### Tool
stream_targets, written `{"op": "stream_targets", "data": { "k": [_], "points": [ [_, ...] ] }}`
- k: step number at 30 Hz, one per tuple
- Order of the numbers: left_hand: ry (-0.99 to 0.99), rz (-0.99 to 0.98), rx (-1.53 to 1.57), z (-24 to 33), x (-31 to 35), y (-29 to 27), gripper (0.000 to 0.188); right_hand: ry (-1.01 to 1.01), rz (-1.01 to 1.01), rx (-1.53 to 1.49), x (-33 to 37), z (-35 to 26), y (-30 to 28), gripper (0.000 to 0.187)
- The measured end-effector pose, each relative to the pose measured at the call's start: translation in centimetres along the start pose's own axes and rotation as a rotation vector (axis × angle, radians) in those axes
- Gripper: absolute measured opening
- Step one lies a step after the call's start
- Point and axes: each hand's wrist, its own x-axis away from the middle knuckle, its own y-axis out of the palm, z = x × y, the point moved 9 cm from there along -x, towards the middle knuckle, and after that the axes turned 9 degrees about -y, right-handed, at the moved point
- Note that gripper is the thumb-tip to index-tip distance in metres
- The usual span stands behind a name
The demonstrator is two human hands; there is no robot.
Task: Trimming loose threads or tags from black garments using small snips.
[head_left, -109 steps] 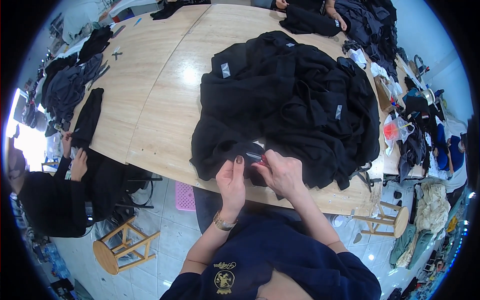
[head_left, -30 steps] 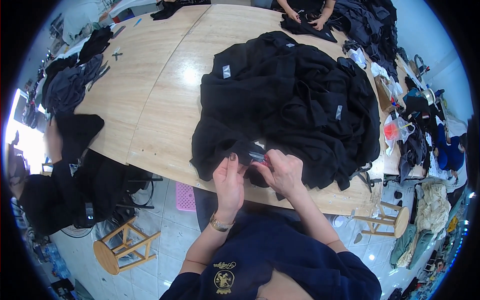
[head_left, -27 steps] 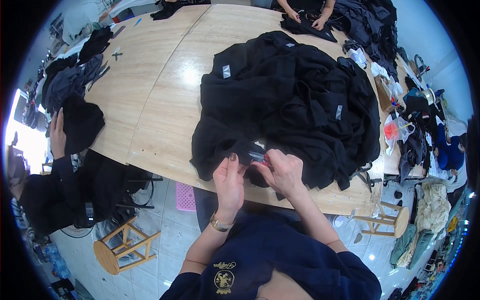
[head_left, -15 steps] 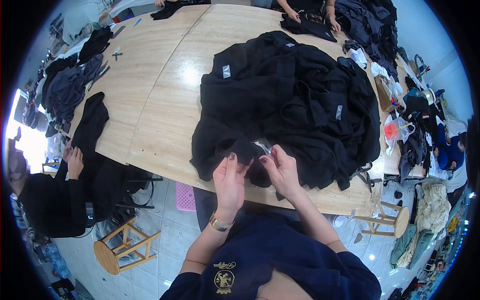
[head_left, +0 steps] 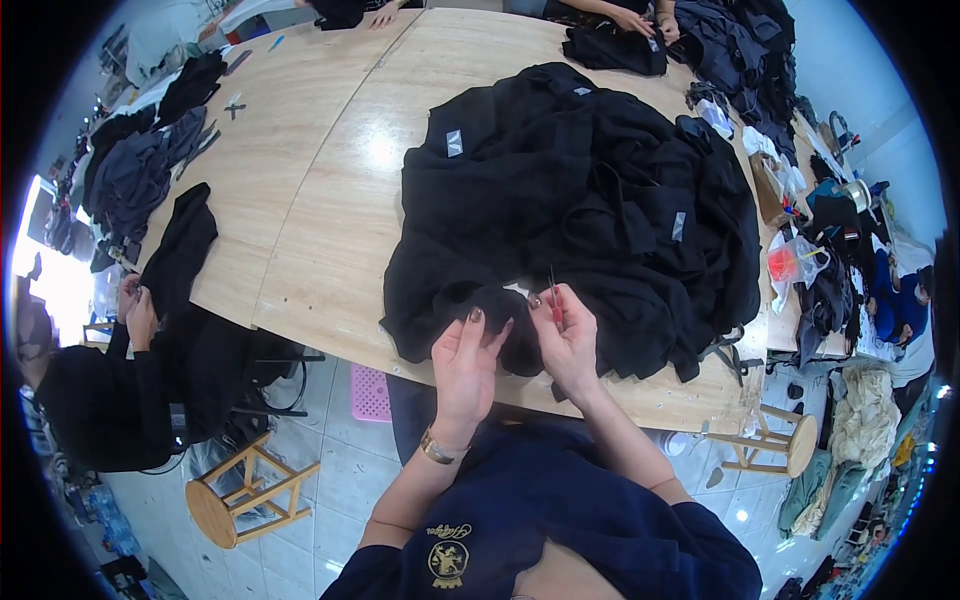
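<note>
A large heap of black garments [head_left: 490, 200] lies on the table in front of me. My left hand [head_left: 466, 365] pinches the near edge of a black garment [head_left: 497, 300] between thumb and fingers. Just right of it, my right hand [head_left: 570, 345] grips small thread snips [head_left: 556, 312] with a red handle, their thin blades pointing up and away from me. Between my hands, a small white tag [head_left: 516, 288] shows at the edge of the cloth. My right fingertips are close beside the garment; whether they touch it I cannot tell.
A co-worker at the left handles dark cloth [head_left: 190, 240]; another at the far side works on a folded black garment [head_left: 620, 50]. A plastic cup with red drink [head_left: 785, 262] stands at the right. Wooden stools [head_left: 215, 515] and a pink crate [head_left: 371, 392] are below the table edge.
The snips have turned from the cloth's white tag to point upward in my right hand. My left hand has shifted slightly right. The co-workers' hands have moved.
</note>
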Motion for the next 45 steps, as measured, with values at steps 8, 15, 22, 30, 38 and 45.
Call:
{"op": "stream_targets", "data": {
  "k": [8,15,22,30,38,45],
  "points": [
    [0.053,-0.060,-0.025,-0.4,0.1,-0.7,0.019,0.013,-0.145,0.127,0.5,-1.1,2.0,0.015],
    [0.014,-0.072,0.018,-0.6,-0.2,-0.4,0.021,0.222,-0.002,-0.240,0.8,1.5,0.7,0.006],
    [-0.107,-0.091,0.136,-0.7,-0.7,-1.1,0.026,-0.054,-0.112,0.115,0.6,0.0,-0.3,0.019],
    [-0.156,-0.112,0.108,-0.9,-0.7,-1.1,0.030,-0.290,-0.248,0.500,1.3,-1.5,0.8,0.028],
    [-0.156,-0.100,0.083,-1.1,-0.7,-1.5,0.030,-0.397,-0.300,0.599,1.1,-2.4,1.4,0.029],
    [-0.177,-0.156,0.134,-0.7,-0.6,-0.9,0.028,-0.400,-0.351,0.480,0.8,-2.7,1.1,0.029]
  ]
}}
